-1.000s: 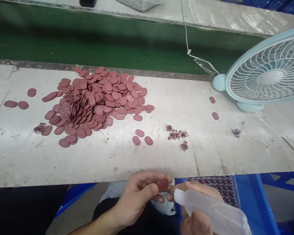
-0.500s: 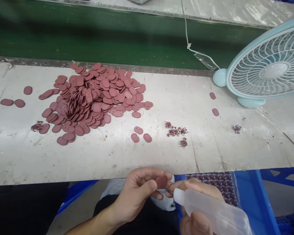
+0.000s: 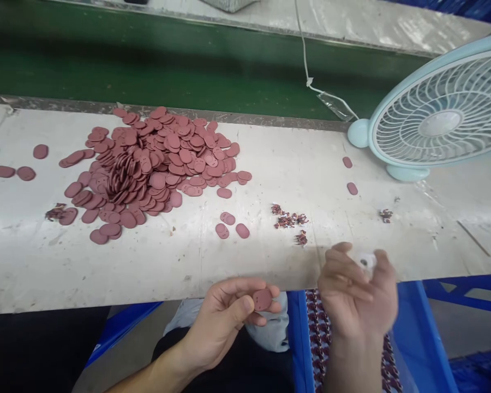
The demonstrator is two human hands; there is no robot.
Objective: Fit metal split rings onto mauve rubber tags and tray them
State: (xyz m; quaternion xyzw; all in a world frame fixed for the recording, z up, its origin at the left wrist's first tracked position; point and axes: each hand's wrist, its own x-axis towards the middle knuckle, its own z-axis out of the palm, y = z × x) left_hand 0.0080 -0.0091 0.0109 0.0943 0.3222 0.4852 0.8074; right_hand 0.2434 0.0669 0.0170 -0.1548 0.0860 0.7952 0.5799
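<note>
My left hand (image 3: pixel 225 314) pinches a dark red oval disc (image 3: pixel 262 299) with small holes, just off the table's front edge. My right hand (image 3: pixel 358 289) is raised at the edge further right, its fingers curled around the bottle, of which only the white cap (image 3: pixel 367 262) shows between the fingers. A large pile of the same discs (image 3: pixel 175 147) lies left of centre on the white table (image 3: pixel 147 273). Small bundles of dark red parts (image 3: pixel 285 221) sit right of the pile, near a few loose discs (image 3: pixel 243 230).
A light blue fan (image 3: pixel 439 123) stands at the right, its cord running back over a green strip (image 3: pixel 188 65). Below the table edge, a blue crate (image 3: pixel 425 327) holds rows of dark red parts (image 3: pixel 319 338). Another small bundle (image 3: pixel 385 215) lies near the fan.
My right hand has moved up and right, away from the disc, tipping the bottle so that its body no longer shows. My left hand still holds the disc. The view has shifted slightly.
</note>
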